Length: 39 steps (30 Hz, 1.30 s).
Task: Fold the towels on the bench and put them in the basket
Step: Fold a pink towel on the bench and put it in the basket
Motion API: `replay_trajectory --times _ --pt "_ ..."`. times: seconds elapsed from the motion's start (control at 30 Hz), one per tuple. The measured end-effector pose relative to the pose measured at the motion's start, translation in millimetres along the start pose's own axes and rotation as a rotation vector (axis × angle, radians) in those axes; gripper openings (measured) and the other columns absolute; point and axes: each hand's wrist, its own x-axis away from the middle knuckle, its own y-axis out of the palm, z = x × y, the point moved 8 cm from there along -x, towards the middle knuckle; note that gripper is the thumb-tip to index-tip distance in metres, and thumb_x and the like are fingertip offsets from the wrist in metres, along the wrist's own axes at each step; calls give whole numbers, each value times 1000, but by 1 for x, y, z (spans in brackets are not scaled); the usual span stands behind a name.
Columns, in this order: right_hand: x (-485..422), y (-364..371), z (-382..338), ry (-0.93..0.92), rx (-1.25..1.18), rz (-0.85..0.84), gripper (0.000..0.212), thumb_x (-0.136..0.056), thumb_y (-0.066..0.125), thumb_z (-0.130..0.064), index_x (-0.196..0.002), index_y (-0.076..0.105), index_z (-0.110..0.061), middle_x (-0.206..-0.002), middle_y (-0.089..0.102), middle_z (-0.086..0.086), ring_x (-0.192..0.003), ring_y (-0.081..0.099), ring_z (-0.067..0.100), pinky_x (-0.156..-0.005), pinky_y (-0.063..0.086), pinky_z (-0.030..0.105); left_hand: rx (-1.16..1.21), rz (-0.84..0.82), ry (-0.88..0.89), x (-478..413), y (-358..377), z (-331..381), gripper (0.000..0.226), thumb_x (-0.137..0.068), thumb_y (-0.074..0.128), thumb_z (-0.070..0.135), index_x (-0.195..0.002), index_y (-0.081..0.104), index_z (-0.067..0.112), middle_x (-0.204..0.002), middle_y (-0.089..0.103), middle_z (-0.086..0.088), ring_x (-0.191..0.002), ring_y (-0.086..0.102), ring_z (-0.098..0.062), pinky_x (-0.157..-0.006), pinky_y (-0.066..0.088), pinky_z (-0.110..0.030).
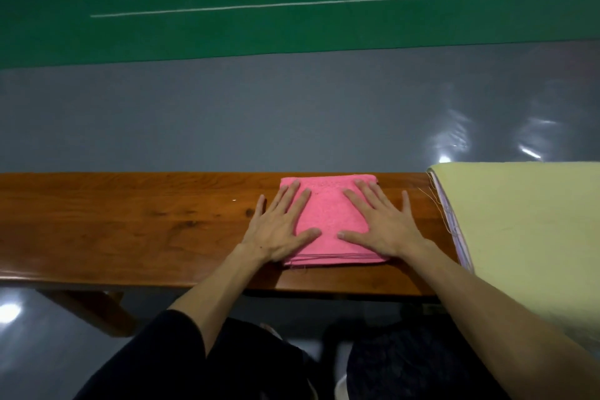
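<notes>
A pink towel (328,214), folded into a small thick square, lies on the wooden bench (130,224). My left hand (281,226) lies flat on its left part with fingers spread and straight. My right hand (380,224) presses flat on its right part, fingers spread the same way. To the right, a pale yellow towel (522,237) lies on top of a stack of flat cloths that covers the bench's right end. No basket is in view.
The bench runs left to right, its left stretch bare wood. Beyond it lies grey floor (259,117), then a green court surface (292,26) with white lines. My dark-clothed legs are below the bench's near edge.
</notes>
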Motion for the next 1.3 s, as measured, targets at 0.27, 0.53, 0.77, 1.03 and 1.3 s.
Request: replay_trajectory --times 0.27,0.53,0.77,1.03,1.3 --pt "-29 -60 35 81 -396 210 58 -90 63 -34 -140 46 -10 -140 51 10 -127 48 26 -108 37 39 400 224 -95 -39 -60 -43 42 -95 55 22 -133 53 5 -138 52 -10 -129 47 -24 -106 29 -25" --pt "-56 -65 46 140 -394 39 20 -80 76 -20 -93 62 -14 -87 61 2 -86 58 22 -71 38 25 299 -68 -101 -69 -54 -40 31 -87 66 23 -116 67 14 -93 64 0 -89 60 -20 -70 37 -22" --pt "-36 -88 46 186 -756 186 23 -85 64 3 -93 50 -13 -83 61 9 -50 63 13 -42 44 21 519 186 -178 -50 -93 -30 13 -86 61 8 -99 61 8 -87 69 -9 -75 67 -24 -64 51 -29" --pt "32 -79 33 200 -1590 177 13 -85 63 5 -87 61 -7 -93 58 12 -82 61 24 -63 61 37 1090 280 -181 20 -84 -19 18 -84 67 1 -86 64 19 -87 67 -3 -79 65 -17 -81 57 -38" --pt "67 -24 36 270 -1266 292 24 -70 79 2 -84 68 -14 -93 66 7 -93 63 26 -82 56 40 1010 355 -240 67 -36 -11 11 -85 69 11 -83 69 21 -92 69 6 -87 60 -1 -79 47 -18"
